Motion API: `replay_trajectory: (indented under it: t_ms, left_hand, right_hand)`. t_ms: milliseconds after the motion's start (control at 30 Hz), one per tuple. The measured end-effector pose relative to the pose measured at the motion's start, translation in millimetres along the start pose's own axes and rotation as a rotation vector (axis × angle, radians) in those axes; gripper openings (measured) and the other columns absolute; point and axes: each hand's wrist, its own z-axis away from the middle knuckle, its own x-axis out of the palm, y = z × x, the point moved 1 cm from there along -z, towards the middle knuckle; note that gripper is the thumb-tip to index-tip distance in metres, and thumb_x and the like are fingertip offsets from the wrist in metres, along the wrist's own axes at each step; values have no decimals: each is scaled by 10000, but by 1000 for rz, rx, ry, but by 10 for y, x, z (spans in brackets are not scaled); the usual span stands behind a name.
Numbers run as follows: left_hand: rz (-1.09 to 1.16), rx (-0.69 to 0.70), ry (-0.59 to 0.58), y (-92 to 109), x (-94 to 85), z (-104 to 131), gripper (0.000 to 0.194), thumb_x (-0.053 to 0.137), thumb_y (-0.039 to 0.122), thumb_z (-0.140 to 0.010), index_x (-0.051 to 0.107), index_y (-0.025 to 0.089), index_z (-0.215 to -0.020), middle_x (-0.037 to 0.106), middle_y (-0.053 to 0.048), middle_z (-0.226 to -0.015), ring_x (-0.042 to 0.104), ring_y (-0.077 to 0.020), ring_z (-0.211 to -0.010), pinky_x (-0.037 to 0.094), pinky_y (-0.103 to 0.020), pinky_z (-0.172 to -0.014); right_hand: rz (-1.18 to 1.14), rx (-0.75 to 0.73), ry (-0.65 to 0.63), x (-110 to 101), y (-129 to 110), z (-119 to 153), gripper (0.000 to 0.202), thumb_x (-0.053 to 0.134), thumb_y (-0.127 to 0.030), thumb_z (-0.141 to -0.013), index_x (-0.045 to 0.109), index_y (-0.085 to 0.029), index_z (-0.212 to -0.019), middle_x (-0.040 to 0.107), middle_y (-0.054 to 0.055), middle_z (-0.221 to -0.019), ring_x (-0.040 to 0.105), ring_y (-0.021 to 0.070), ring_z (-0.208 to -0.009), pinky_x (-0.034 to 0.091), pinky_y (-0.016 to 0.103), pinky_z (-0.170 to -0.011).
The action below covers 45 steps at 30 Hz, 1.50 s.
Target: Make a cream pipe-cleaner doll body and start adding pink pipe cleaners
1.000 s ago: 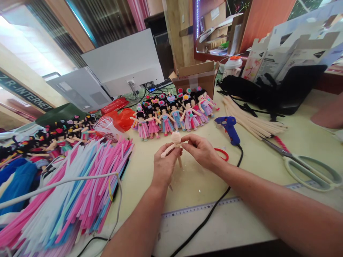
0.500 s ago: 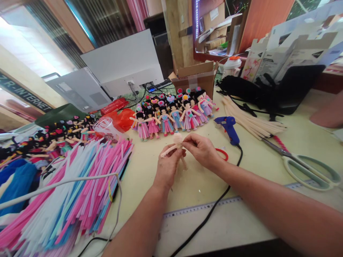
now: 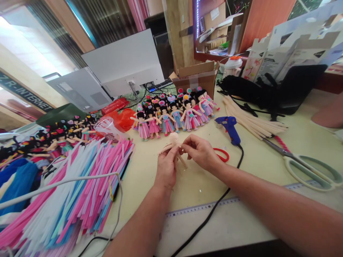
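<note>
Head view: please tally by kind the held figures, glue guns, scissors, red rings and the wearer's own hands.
Cream fuzzy figure with round head: 1
Blue plastic glue gun: 1
Metal scissors with pale green handles: 1
Red ring: 1
Bare hands, left and right: 2
Total: 6

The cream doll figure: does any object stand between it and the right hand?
Nothing visible does. The left hand holds the cream doll figure, and the right hand pinches at its side. The blue glue gun lies off to the right.

"Z R-INTERNET" on the dark sign strip (image 3: 25,93)
</note>
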Motion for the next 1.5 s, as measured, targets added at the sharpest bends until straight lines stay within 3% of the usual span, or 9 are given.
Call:
replay_trajectory:
  t_ms: [167, 300, 433, 600, 1167, 1500]
  left_hand:
    - [112, -48, 9, 2, -3, -6, 233, 831, 282, -588, 685, 158, -721, 648, 13, -696, 565, -104, -675, 431, -234, -666]
    - [186, -61, -19, -39, -29, -28, 226, 828, 270, -626, 680, 161, -758, 658, 10, -736, 578, -105, -695, 420, -233, -649]
    - [228, -102, -59, -62, -40, -32, 223, 821, 270, -652, 686, 159, -790, 648, 8, -729, 576, -108, -690, 421, -233, -628]
    - [254, -145, -48, -36, -22, -7, 228, 828, 252, -652, 658, 151, -764, 631, 19, -694, 562, -97, -649, 426, -232, -618]
    - [268, -251, -82, 5, -12, 23, 229, 825, 245, -661, 645, 138, -753, 608, 17, -626, 556, -94, -575, 439, -215, -532]
    - [186, -239, -91, -3, -103, -37, 378, 929, 302, -509, 673, 129, -726, 615, 27, -607, 562, -74, -549, 449, -191, -521]
  right_hand:
    - [28, 19, 72, -2, -2, -25, 207, 649, -396, -772, 669, -204, -695, 683, 11, -660, 550, 133, -560, 427, 276, -567]
    - [-155, 41, 43, 29, -18, -37, 206, 653, -378, -728, 744, -195, -756, 719, 24, -737, 608, 154, -676, 457, 281, -645]
    - [-340, 149, -37, 38, -59, -33, 229, 700, -381, -680, 742, -178, -776, 651, -6, -664, 528, 114, -579, 391, 248, -527]
    - [-413, 209, -27, 6, -130, -12, 219, 736, -370, -648, 718, -169, -733, 544, -44, -566, 383, 73, -487, 281, 231, -449]
    - [-392, 232, 73, 17, -84, -41, 241, 780, -367, -553, 678, -187, -678, 527, -54, -557, 381, 86, -520, 278, 256, -511]
    - [-411, 290, 17, 2, -141, -22, 310, 794, -408, -544, 704, -173, -725, 481, -69, -514, 324, 79, -499, 236, 262, -502]
